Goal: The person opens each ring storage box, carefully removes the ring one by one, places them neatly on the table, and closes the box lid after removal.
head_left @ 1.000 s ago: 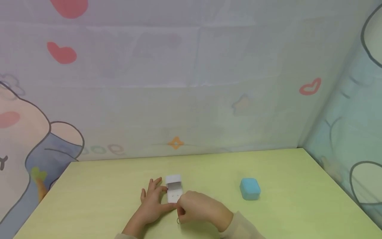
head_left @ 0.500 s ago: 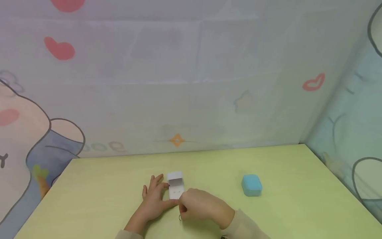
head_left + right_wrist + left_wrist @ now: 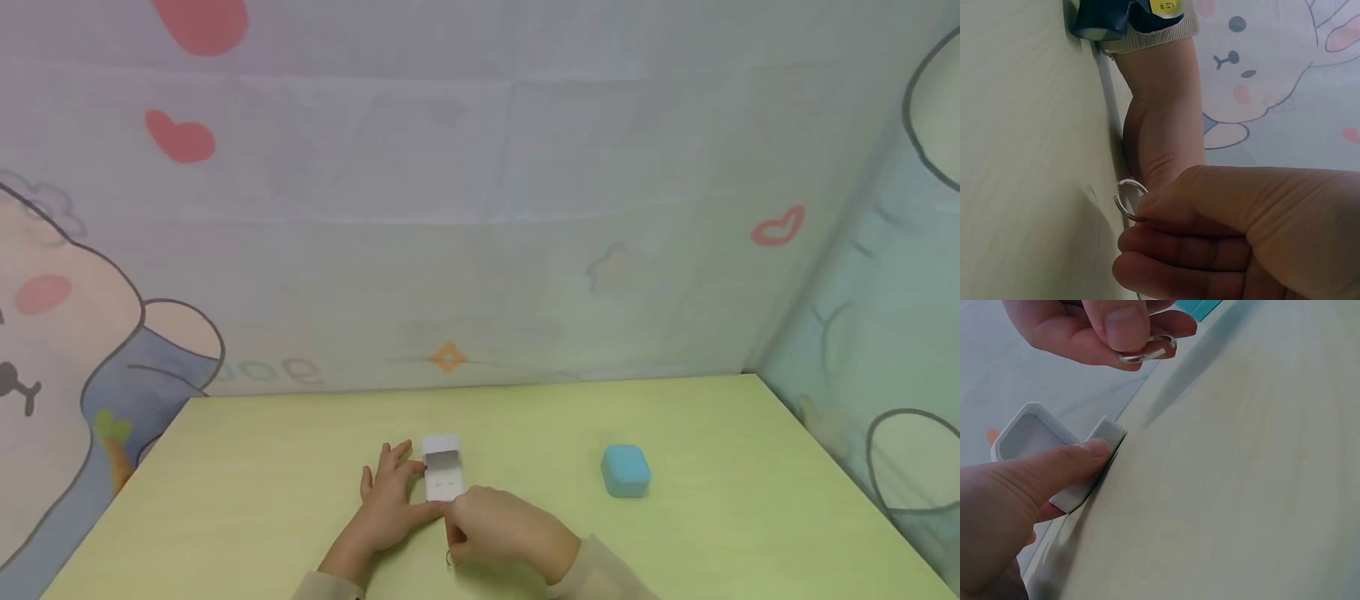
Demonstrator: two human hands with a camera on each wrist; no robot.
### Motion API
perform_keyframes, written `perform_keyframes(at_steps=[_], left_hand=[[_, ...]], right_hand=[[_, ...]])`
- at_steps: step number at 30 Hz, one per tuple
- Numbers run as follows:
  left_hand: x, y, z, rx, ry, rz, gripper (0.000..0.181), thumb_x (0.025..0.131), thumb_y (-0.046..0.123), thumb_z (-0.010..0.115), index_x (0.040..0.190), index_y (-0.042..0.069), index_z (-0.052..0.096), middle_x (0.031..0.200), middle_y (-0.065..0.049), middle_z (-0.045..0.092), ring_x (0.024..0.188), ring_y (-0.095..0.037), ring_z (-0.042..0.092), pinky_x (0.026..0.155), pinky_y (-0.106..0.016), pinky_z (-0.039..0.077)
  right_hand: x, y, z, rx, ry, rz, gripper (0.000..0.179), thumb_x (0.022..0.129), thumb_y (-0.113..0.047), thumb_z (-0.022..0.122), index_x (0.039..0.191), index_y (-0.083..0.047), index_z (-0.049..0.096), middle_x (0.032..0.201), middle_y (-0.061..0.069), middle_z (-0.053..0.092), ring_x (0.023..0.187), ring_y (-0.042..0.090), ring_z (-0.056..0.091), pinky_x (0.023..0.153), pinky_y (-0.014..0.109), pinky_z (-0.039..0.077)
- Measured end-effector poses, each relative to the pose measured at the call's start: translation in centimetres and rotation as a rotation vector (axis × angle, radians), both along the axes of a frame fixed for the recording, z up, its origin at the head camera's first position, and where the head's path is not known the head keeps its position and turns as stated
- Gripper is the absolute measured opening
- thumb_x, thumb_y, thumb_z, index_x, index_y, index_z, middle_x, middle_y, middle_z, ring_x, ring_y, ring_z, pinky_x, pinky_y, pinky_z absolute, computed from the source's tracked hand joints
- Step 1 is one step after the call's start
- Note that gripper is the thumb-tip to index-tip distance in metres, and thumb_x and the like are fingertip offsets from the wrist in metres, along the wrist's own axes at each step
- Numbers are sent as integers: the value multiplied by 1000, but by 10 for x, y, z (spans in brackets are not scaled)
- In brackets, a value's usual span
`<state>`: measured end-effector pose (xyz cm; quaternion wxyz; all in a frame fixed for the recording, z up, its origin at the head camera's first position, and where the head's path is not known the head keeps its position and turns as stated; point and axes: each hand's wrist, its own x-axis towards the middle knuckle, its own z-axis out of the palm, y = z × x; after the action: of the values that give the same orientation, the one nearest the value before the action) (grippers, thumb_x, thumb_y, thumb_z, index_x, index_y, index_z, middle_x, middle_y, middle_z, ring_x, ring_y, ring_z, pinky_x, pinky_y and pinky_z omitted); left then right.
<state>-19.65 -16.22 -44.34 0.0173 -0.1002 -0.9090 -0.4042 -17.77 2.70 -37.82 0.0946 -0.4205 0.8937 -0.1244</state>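
A small white ring box point(image 3: 442, 490) stands with its lid raised, two tiny marks showing on its pale insert. My left hand point(image 3: 384, 512) holds it by the base, thumb point(image 3: 1088, 456) pressed along the front wall and index finger at the left side; the other fingers spread out behind. Just in front of the box, my right hand point(image 3: 498, 529) pinches a thin silver ring point(image 3: 1120, 205) between thumb and fingertips. A gap shows in the ring's band in the right wrist view. The ring hangs above the table, outside the box.
A light blue rounded box point(image 3: 627, 471) sits on the pale yellow-green table point(image 3: 735, 517), to the right of the right hand. Behind the table hangs a printed cloth point(image 3: 487, 208) with hearts and cartoon figures.
The head view has shifted slightly. Both hands keep their holds, with the ring still in front of the ring box.
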Motion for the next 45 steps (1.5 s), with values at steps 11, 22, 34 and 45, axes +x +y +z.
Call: perform_keyframes(at_steps=[11, 22, 34, 45], left_hand=[[-6, 1, -1, 3, 16, 3, 67, 72, 44, 78, 115, -3, 57, 150, -26, 24, 142, -48, -2, 106, -68, -12], [-5, 5, -12, 5, 2, 16, 67, 74, 45, 76, 117, -2, 56, 152, -24, 23, 143, -47, -2, 106, -67, -13], [2, 5, -10, 8, 0, 29, 65, 74, 43, 77, 116, -2, 57, 151, -24, 24, 143, -47, -1, 107, -66, -12], [4, 4, -1, 11, 8, 29, 65, 73, 41, 78, 116, -3, 56, 151, -25, 24, 143, -48, -2, 107, -66, -14]], right_hand=[[-2, -4, -7, 2, -50, -25, 12, 81, -12, 68, 70, -15, 68, 61, -15, 56, 52, -2, 43, 52, 10, 40], [5, -5, -19, 12, -64, -57, 11, 83, -18, 69, 73, -16, 69, 62, -15, 56, 53, -2, 44, 55, 11, 41], [14, -7, -20, 38, -45, -85, 10, 81, -20, 70, 72, -19, 67, 61, -16, 54, 52, -2, 45, 52, 12, 40], [18, -10, -17, 59, -6, -75, 17, 79, -23, 71, 66, -21, 61, 58, -17, 49, 51, -1, 43, 49, 14, 38]])
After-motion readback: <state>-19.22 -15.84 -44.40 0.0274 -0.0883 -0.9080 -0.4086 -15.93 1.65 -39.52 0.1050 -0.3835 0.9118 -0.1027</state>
